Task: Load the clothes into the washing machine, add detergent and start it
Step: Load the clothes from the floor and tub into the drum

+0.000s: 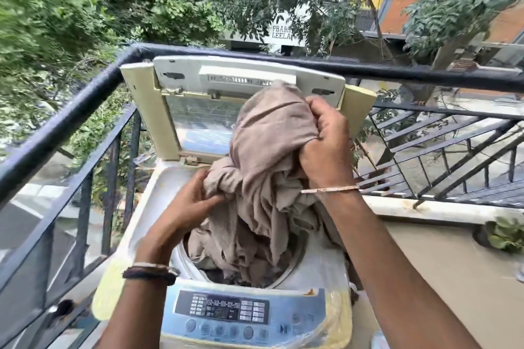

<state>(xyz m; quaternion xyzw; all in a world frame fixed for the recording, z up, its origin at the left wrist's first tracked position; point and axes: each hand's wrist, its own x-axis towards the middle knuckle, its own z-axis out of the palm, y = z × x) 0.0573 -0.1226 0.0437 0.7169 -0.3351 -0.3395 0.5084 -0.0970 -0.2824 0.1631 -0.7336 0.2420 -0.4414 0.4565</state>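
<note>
Both hands point(187, 204) point(326, 147) (fingers point(326, 109) curled) grip cloth point(269, 127).

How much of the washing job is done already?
The lid is up. The left hand and right hand grip the beige cloth, partly down in the drum. No detergent shows and the control panel is untouched, so soap and starting are left.
</note>
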